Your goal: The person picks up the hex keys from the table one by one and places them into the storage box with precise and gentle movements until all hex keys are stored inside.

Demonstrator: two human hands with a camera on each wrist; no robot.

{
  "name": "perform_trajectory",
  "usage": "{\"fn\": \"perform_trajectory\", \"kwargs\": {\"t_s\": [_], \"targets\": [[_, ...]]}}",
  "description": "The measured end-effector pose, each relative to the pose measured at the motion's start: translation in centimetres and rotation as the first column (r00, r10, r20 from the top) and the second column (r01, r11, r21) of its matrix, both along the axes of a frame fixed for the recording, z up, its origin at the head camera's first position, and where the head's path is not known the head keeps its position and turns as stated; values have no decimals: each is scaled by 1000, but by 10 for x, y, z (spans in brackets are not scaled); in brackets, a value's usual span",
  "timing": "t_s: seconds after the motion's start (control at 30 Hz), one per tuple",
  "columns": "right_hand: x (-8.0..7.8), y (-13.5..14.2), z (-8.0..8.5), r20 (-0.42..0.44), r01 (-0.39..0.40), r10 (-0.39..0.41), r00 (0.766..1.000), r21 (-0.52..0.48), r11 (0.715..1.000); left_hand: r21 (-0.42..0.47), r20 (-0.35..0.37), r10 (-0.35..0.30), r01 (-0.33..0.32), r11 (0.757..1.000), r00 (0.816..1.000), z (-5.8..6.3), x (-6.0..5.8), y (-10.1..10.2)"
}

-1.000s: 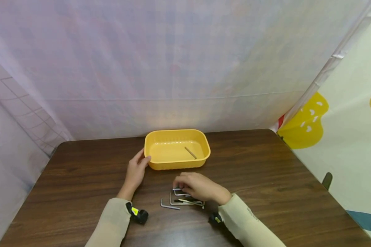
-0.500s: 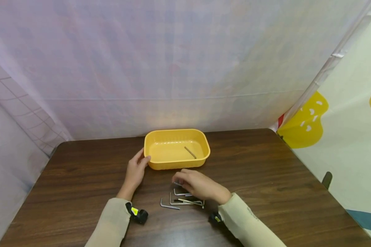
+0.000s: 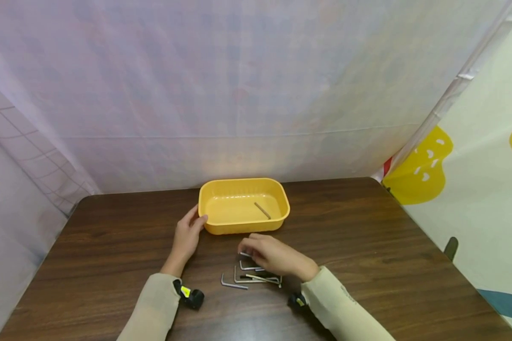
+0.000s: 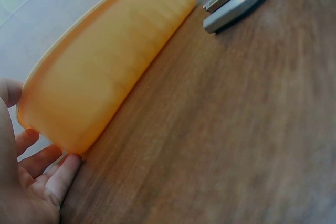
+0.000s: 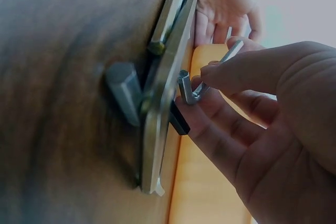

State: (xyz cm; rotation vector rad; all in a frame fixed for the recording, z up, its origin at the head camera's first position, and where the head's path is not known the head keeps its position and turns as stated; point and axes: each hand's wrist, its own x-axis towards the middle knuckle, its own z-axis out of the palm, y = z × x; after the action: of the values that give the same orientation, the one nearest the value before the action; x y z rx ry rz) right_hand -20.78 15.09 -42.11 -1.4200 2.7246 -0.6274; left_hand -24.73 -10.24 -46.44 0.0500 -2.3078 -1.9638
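Note:
My left hand (image 3: 187,239) grips the left end of a yellow plastic tray (image 3: 239,228), thumb at the rim and fingers against the outer wall. One hex key (image 3: 262,210) lies inside the tray. Between thumb and fingers, my right hand (image 3: 277,255) pinches a small silver hex key (image 5: 232,52), its short bent end showing below the fingertips in the right wrist view. Close under this hand lies a loose group of several hex keys (image 3: 249,282), silver and black, partly covered by the hand in the head view. Another silver hex key (image 3: 234,285) lies just left of them.
The brown wooden table (image 3: 367,265) bears everything. A white curtain (image 3: 239,94) hangs along its back edge, behind the tray. Black cameras on straps sit at both wrists, the left camera (image 3: 194,299) low over the table.
My right hand has lifted a small hex key from the group and moved slightly toward the tray, then held nearly still. The left hand and tray have stayed in place.

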Motion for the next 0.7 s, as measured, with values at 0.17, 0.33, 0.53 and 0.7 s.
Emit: {"fn": "perform_trajectory", "kwargs": {"t_s": [0.17,0.33,0.53,0.7], "targets": [[-2,2,2,-5,-12,12,1000,-7,1000,2,-4,-3,3,1000,1000,-1,-1,0],[-5,6,6,-5,-38,38,999,-40,998,6,-7,10,-9,1000,1000,-5,-2,2],[-13,10,16,-20,-42,39,999,-121,992,10,-9,6,-6,1000,1000,-5,-1,3],[-23,12,28,55,14,-4,998,-181,983,21,-15,8,-8,1000,1000,-3,0,1]]}}
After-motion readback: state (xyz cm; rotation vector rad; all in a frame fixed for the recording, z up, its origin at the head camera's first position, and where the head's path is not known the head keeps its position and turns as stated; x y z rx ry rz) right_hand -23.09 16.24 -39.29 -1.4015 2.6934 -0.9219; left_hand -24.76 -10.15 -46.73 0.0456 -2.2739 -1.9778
